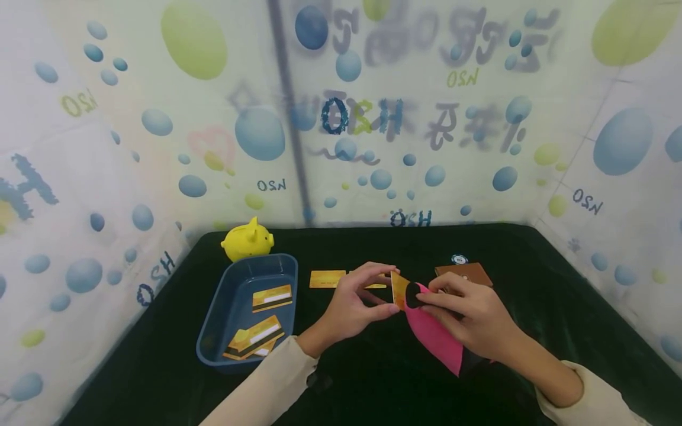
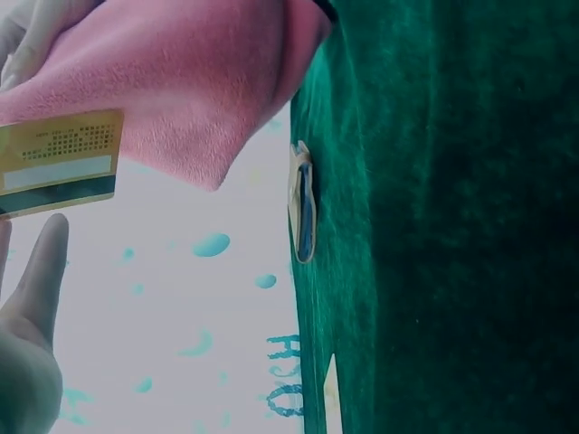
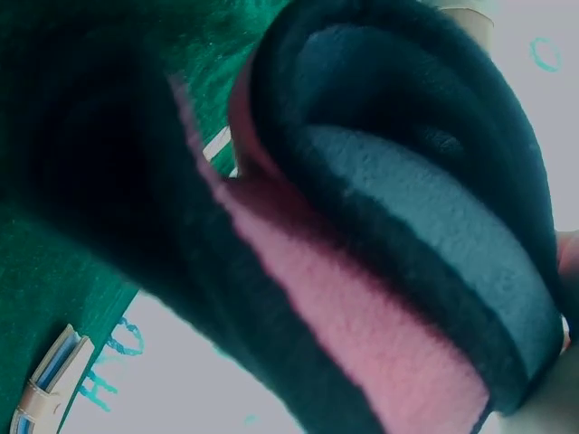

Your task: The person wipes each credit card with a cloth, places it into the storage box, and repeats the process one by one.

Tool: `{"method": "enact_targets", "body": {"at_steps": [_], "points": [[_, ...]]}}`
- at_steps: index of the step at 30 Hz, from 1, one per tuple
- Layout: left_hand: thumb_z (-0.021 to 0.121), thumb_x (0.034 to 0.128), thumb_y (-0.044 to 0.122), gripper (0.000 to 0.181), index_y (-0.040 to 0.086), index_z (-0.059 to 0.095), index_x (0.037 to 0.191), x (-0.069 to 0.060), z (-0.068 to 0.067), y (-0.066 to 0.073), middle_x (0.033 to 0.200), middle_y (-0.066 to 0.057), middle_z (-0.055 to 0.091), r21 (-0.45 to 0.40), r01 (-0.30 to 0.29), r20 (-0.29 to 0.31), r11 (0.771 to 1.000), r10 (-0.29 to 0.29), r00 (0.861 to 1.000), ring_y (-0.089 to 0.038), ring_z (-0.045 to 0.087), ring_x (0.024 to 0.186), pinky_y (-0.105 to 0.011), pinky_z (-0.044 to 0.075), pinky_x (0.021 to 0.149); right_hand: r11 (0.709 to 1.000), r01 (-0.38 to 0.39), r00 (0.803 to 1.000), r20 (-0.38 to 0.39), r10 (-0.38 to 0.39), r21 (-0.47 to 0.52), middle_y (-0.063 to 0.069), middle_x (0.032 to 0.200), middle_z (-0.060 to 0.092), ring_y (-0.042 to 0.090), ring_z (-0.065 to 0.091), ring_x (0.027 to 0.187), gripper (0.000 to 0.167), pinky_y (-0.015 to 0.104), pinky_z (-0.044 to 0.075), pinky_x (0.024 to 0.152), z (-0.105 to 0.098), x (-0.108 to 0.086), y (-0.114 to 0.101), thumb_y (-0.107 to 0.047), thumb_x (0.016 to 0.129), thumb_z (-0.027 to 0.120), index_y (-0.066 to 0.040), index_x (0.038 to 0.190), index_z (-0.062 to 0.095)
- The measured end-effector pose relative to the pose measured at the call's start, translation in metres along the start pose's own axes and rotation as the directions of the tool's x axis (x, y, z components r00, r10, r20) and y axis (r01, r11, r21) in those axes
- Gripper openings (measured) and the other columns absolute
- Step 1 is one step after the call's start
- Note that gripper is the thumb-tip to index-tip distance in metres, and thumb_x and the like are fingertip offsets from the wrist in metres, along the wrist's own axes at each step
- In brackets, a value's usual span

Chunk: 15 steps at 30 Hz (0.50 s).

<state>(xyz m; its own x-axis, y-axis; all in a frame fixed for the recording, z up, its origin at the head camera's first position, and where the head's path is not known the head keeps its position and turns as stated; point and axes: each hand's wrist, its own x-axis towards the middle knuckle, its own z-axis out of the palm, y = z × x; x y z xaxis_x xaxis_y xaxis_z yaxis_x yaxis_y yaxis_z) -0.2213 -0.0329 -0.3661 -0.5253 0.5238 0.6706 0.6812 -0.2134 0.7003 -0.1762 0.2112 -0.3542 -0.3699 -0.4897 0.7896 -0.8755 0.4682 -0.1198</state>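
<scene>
Between thumb and fingertips, my left hand (image 1: pixel 354 302) pinches a gold bank card (image 1: pixel 399 289) by its edges, held upright above the table. The left wrist view has the card's back (image 2: pixel 63 163) in sight, with its dark stripe and white strip. My right hand (image 1: pixel 474 310) grips a pink and black cloth (image 1: pixel 434 340), bunched under its fingers against the card's right side. In the right wrist view the folded cloth (image 3: pixel 362 298) fills most of the picture and hides the card. A corner of the cloth hangs down below the right hand.
To the left a blue tray (image 1: pixel 213 319) holds several gold cards (image 1: pixel 272 297). Behind it stands a yellow piggy bank (image 1: pixel 247 239). Another gold card (image 1: pixel 327 278) lies beyond my left hand, which partly covers one beside it. A brown wallet (image 1: pixel 479 273) and a poker chip (image 1: pixel 459 259) lie at back right.
</scene>
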Motion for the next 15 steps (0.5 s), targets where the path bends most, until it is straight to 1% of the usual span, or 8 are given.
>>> {"method": "enact_targets", "body": {"at_steps": [2,4,9,12,15], "points": [[0.07,0.0931,0.031,0.057,-0.01,0.052,0.129,0.0,0.001,0.0,0.123,-0.029,0.056,-0.007,0.005,-0.002,1.0,-0.005,1.0,-0.047,0.061,0.109,-0.043,0.061,0.072,1.0,0.016,1.0,-0.002,-0.016,-0.008,0.006,0.096,0.066,0.014,0.06,0.073,0.038,0.014,0.053,0.064,0.001,0.001,0.0,-0.039,0.101,0.055,-0.009,0.104,0.077],[0.07,0.0933,0.032,0.058,-0.009,0.052,0.13,-0.002,0.001,-0.005,0.124,-0.028,0.055,-0.01,0.007,-0.005,1.0,-0.007,1.0,-0.047,0.061,0.11,-0.043,0.061,0.072,0.999,0.034,0.999,-0.006,-0.034,-0.01,0.006,0.096,0.065,0.014,0.06,0.072,0.036,0.014,0.053,0.063,0.001,0.001,-0.001,-0.038,0.101,0.055,-0.009,0.103,0.077],[0.069,0.0927,0.036,0.061,-0.005,0.051,0.133,-0.006,0.003,-0.02,0.127,-0.024,0.054,-0.022,-0.002,0.001,1.0,0.002,1.0,-0.039,0.063,0.111,-0.04,0.061,0.072,0.998,0.051,0.999,-0.008,-0.052,-0.026,0.006,0.095,0.065,0.014,0.06,0.07,0.036,0.015,0.053,0.062,0.003,0.003,-0.002,-0.037,0.101,0.056,-0.009,0.103,0.077],[0.069,0.0924,0.038,0.062,-0.004,0.051,0.134,-0.007,0.005,-0.022,0.127,-0.024,0.053,-0.034,-0.015,0.007,0.999,0.015,1.0,-0.035,0.064,0.111,-0.04,0.061,0.072,0.997,0.057,0.998,-0.007,-0.058,-0.044,0.006,0.094,0.066,0.014,0.06,0.068,0.036,0.015,0.053,0.061,0.003,0.003,-0.003,-0.037,0.102,0.055,-0.009,0.102,0.077],[0.068,0.0923,0.038,0.062,-0.006,0.05,0.133,-0.007,0.006,-0.021,0.126,-0.028,0.052,-0.045,-0.025,0.004,0.999,0.025,1.0,-0.036,0.064,0.112,-0.04,0.061,0.072,0.995,0.086,0.996,-0.016,-0.087,-0.054,0.007,0.093,0.066,0.015,0.06,0.068,0.035,0.016,0.053,0.06,0.004,0.005,-0.004,-0.036,0.102,0.055,-0.009,0.102,0.077]]}}
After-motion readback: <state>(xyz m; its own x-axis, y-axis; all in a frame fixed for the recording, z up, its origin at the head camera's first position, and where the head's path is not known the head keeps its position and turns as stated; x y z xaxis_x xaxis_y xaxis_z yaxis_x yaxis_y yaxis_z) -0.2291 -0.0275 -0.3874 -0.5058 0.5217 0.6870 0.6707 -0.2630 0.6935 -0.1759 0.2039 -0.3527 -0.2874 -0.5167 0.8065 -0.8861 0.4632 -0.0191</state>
